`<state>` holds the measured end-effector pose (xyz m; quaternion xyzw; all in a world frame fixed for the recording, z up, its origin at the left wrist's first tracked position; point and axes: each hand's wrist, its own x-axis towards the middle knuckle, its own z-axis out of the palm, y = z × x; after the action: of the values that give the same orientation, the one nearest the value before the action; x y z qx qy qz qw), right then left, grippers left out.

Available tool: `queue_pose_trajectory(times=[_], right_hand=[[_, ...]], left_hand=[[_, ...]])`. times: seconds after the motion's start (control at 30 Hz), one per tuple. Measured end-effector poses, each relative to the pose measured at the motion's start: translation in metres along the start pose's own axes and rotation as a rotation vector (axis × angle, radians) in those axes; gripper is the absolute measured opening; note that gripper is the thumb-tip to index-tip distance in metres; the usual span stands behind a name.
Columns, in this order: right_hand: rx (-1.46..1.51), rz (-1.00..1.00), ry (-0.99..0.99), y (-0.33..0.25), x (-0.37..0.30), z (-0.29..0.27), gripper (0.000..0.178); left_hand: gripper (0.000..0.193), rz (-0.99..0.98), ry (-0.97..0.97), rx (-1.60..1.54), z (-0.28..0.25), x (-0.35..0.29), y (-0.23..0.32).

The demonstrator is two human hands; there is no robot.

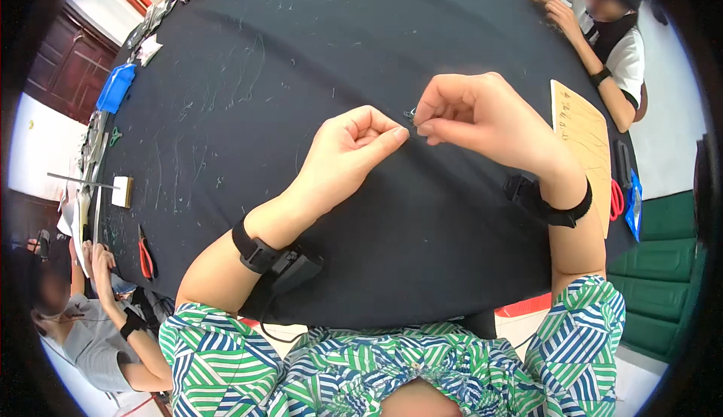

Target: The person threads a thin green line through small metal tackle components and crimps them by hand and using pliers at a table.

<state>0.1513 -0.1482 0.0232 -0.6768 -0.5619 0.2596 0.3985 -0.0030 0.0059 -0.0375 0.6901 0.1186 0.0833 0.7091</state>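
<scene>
My left hand (343, 150) is closed in a pinch over the middle of the black-covered table (361, 266), thumb pressed to the forefinger. My right hand (493, 120) pinches too, its fingertips almost meeting those of the left. A tiny pale, thread-like bit (411, 114) shows at the right fingertips, too small to name. Whatever lies inside the left pinch is hidden. Both forearms come up from the lower edge, with black straps on the wrists.
Thin thread scraps (252, 67) lie scattered across the cloth. Red-handled pliers (146, 255) and a small white block (121, 191) are at left. A tan board (584, 146), red-handled scissors (617, 199) and a blue packet (634, 206) lie right. Co-workers sit at left (98, 342) and far right (625, 63).
</scene>
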Motion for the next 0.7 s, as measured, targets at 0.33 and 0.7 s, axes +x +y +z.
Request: queue_pose_trajectory(times=[0.33, 0.7], right_hand=[[-0.285, -0.158, 0.084, 0.000, 0.000, 0.007, 0.004], [-0.386, -0.293, 0.180, 0.001, 0.000, 0.015, 0.007]], left_hand=[[0.011, 0.061, -0.010, 0.107, 0.002, -0.003, 0.010], [0.015, 0.030, -0.005, 0.049, 0.002, -0.002, 0.008]])
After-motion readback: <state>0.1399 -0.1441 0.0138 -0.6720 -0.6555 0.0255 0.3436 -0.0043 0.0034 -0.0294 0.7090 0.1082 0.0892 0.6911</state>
